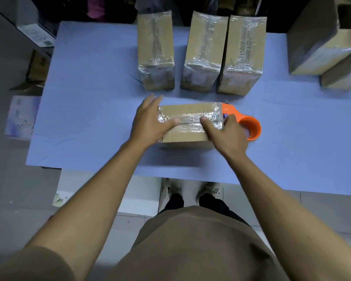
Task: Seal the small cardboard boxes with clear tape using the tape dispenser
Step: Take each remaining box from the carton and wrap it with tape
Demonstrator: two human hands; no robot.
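A small cardboard box (188,111) lies lengthwise in the middle of the blue table, with clear tape along its top seam and over both ends. My left hand (150,120) holds its left end, thumb on the taped seam and fingers spread over the far edge. My right hand (227,132) holds its right end, thumb pressing the tape on top. An orange tape dispenser (249,124) lies on the table just right of the box, partly hidden behind my right hand.
Three taped cardboard boxes (156,51) (204,51) (242,53) stand in a row at the back of the blue table (89,98). Larger boxes (320,41) sit at the back right. Papers and cartons lie on the floor left of the table.
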